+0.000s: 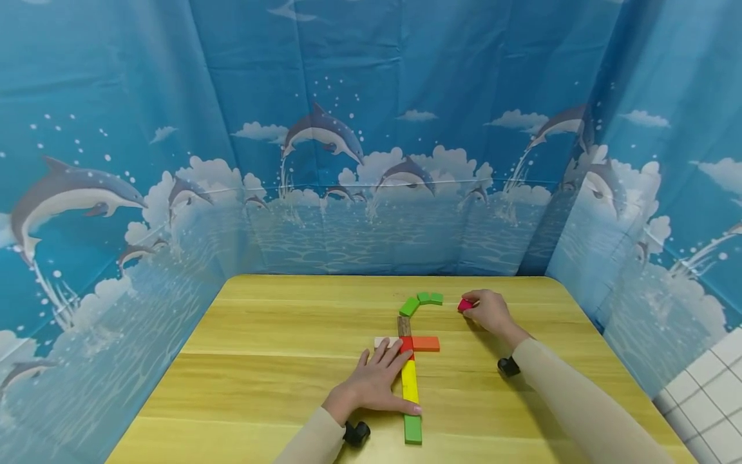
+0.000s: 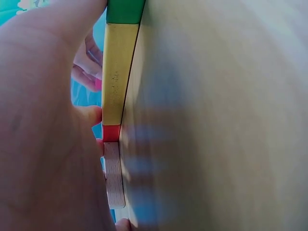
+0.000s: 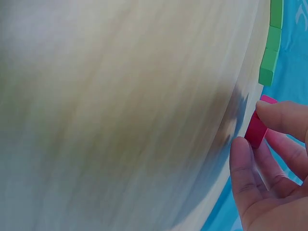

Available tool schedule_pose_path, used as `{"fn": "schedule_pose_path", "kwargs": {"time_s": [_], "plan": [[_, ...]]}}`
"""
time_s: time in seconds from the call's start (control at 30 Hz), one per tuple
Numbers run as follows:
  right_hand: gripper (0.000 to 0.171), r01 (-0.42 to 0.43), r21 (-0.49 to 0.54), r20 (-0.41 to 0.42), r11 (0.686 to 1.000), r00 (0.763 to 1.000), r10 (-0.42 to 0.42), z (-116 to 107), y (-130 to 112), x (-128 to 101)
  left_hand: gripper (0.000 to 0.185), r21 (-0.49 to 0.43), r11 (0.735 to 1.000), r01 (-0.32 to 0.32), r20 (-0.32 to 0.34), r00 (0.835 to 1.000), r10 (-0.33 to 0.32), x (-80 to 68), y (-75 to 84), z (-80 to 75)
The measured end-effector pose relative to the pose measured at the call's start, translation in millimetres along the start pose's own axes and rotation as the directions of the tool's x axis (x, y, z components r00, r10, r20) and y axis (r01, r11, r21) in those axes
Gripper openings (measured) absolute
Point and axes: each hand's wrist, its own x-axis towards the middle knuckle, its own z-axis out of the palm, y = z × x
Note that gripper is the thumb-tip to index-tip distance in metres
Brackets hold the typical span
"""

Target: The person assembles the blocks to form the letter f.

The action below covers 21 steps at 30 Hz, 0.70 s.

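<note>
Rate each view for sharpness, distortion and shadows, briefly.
Head view: sharp, evenly lit, wide-angle bowing of the table edges, only soft shadows under the left hand. Left wrist view: the yellow block is fairly crisp, the hand fills the left side out of focus, the tabletop smeared. Right wrist view: the tabletop is blurred, the right hand pinching the pink block is clearer.
</note>
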Motion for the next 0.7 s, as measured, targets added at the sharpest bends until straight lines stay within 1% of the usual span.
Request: {"fn": "schedule_pose_path", "kwargs": {"time_s": [0.17,0.4,0.53,0.7], "plan": [[0.043,0.008,-0.003,0.000,1.000,1.000,-0.008,6.8,-3.9,7.6,0.109,-0.004,1.000,0.000,0.000,1.000,0.000,0.2,-1.9,-0.5],[0.042,0.049,-0.013,0.004,0.999,0.999,-0.049,18.3,-11.8,17.2,0.109,0.006,1.000,0.006,-0.005,1.000,-0.006,0.7,-5.0,1.6],[0.042,0.042,-0.026,0.016,0.999,0.999,-0.042,23.8,-14.4,19.2,0.109,0.004,1.000,0.010,-0.001,1.000,-0.010,0.0,-5.3,2.8],[0.043,0.032,-0.061,-0.003,0.998,0.999,-0.033,26.4,-13.9,21.4,0.108,0.003,1.000,0.002,0.001,1.000,-0.002,-0.2,-3.6,0.5]]}}
